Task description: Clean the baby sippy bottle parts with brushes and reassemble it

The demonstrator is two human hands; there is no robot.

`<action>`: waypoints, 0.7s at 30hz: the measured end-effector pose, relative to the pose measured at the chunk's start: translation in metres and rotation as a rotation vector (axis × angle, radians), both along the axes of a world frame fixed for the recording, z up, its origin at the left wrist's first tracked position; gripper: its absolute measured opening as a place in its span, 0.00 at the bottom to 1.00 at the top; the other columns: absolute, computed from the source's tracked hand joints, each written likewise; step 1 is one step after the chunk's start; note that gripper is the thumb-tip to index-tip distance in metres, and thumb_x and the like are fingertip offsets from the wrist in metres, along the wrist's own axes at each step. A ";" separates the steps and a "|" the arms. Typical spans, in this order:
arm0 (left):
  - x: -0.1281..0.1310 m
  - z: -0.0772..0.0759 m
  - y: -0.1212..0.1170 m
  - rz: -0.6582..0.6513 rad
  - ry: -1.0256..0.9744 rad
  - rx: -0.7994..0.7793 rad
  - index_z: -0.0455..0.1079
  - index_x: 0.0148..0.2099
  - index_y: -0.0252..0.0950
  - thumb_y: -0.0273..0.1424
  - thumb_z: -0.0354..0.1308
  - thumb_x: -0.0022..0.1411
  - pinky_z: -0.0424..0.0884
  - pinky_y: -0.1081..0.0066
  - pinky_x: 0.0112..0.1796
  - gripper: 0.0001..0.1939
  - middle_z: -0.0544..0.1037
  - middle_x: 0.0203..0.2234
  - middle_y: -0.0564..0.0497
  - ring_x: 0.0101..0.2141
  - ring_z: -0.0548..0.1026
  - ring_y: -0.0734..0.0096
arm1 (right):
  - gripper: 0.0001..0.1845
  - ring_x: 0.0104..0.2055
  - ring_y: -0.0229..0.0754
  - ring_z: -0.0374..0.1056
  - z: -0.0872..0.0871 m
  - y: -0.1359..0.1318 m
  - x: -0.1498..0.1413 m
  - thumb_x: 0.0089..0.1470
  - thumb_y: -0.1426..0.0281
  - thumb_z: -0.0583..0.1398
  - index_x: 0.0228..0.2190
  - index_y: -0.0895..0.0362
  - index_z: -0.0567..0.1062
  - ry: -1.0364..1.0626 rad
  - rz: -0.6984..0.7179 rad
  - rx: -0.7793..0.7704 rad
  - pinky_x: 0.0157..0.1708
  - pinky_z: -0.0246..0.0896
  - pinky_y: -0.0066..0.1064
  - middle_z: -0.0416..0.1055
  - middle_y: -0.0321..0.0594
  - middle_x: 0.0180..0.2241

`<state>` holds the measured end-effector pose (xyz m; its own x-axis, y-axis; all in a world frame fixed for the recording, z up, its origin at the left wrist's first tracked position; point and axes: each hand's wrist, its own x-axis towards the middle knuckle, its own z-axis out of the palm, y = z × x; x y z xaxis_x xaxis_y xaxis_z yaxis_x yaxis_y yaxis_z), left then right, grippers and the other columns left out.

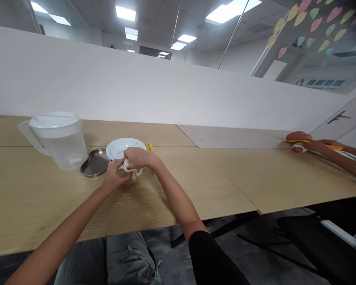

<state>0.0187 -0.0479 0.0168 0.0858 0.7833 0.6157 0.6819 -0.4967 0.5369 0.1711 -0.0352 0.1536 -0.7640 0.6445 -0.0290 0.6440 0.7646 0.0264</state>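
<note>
A small clear bottle [132,179] with a white top and a white side handle or trigger stands on the table between my hands. My left hand [115,177] is wrapped around its body from the left. From above, my right hand [140,157] has its fingers closed at the white top [126,163]. My fingers hide much of the bottle, so its exact kind cannot be made out. Just behind my hands is a white plate [115,148]. A kidney-shaped metal tray [96,163] lies to the left of them.
A lidded translucent pitcher [62,142] stands at the left. Yellow-handled tools [150,147] lie right of the plate. At the far right, another person's hands [314,146] touch a toy-like bun [299,136]. A white wall runs behind the table [195,186]; its front edge is near my lap.
</note>
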 end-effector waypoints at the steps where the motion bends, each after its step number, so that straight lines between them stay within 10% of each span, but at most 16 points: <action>1: 0.000 0.000 0.000 -0.003 -0.003 -0.008 0.70 0.54 0.37 0.46 0.62 0.50 0.68 0.56 0.47 0.31 0.78 0.40 0.45 0.43 0.74 0.54 | 0.17 0.47 0.49 0.70 0.001 -0.001 0.000 0.51 0.71 0.66 0.43 0.65 0.73 0.013 -0.014 -0.012 0.40 0.63 0.32 0.73 0.51 0.46; 14: 0.002 0.013 -0.008 -0.090 -0.092 -0.208 0.63 0.61 0.36 0.50 0.65 0.49 0.71 0.61 0.47 0.41 0.78 0.49 0.45 0.47 0.76 0.54 | 0.22 0.47 0.42 0.69 0.003 0.020 0.016 0.43 0.81 0.67 0.42 0.56 0.76 0.174 0.137 -0.225 0.40 0.59 0.26 0.75 0.39 0.45; 21: 0.004 0.009 -0.007 -0.098 -0.084 -0.173 0.57 0.66 0.36 0.51 0.63 0.51 0.68 0.57 0.52 0.46 0.76 0.51 0.42 0.53 0.73 0.51 | 0.08 0.34 0.41 0.68 0.012 0.005 0.018 0.52 0.68 0.65 0.31 0.62 0.80 0.247 -0.189 -0.006 0.29 0.51 0.27 0.76 0.45 0.32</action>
<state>0.0227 -0.0550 0.0257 0.1212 0.8685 0.4807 0.5845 -0.4539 0.6726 0.1893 -0.0306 0.1652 -0.6149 0.7763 0.1386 0.7612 0.6302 -0.1529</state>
